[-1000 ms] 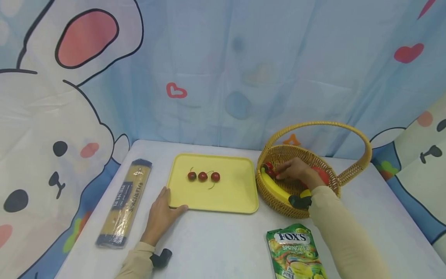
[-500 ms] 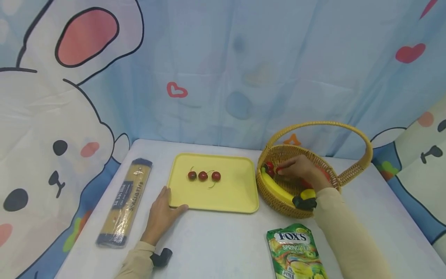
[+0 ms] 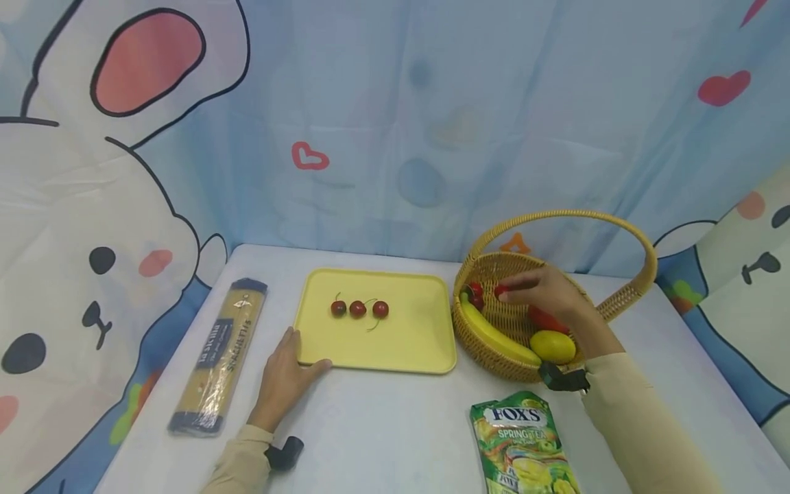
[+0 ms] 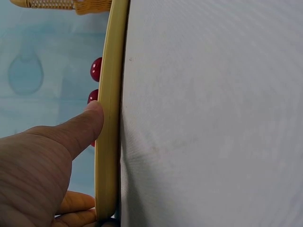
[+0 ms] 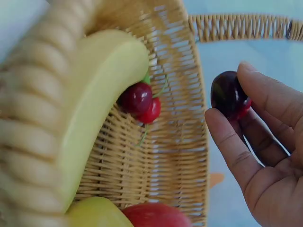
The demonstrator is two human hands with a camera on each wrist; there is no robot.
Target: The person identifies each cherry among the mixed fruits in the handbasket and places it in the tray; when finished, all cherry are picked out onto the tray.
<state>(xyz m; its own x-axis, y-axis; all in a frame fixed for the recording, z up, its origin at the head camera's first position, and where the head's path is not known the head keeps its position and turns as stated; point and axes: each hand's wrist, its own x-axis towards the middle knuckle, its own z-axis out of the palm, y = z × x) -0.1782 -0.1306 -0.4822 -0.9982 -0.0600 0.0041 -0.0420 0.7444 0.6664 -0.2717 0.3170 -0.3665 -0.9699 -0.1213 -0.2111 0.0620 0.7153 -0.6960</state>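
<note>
My right hand (image 3: 546, 295) is raised over the wicker basket (image 3: 515, 367), pinching a dark red cherry (image 5: 229, 97) between thumb and fingertips. Inside the basket, two cherries (image 5: 137, 98) with green stems lie by the tip of a banana (image 3: 494, 336). A yellow lemon-like fruit (image 3: 552, 347) and a red fruit (image 3: 546, 320), partly behind the hand, are there too. Three cherries (image 3: 357, 309) sit in a row on the yellow tray (image 3: 407, 343). My left hand (image 3: 286, 381) grips the tray's near left corner, thumb on the front rim, fingers along the left side.
A pack of spaghetti (image 3: 219, 357) lies at the left of the white table (image 3: 370, 432). A green Fox's candy bag (image 3: 523, 442) lies in front of the basket, whose tall handle (image 3: 644, 274) arches over it. A printed curtain (image 3: 382, 137) hangs behind.
My right hand has risen out of the basket with a cherry and shifted slightly right, uncovering the lemon-like fruit. The left hand keeps its place at the tray.
</note>
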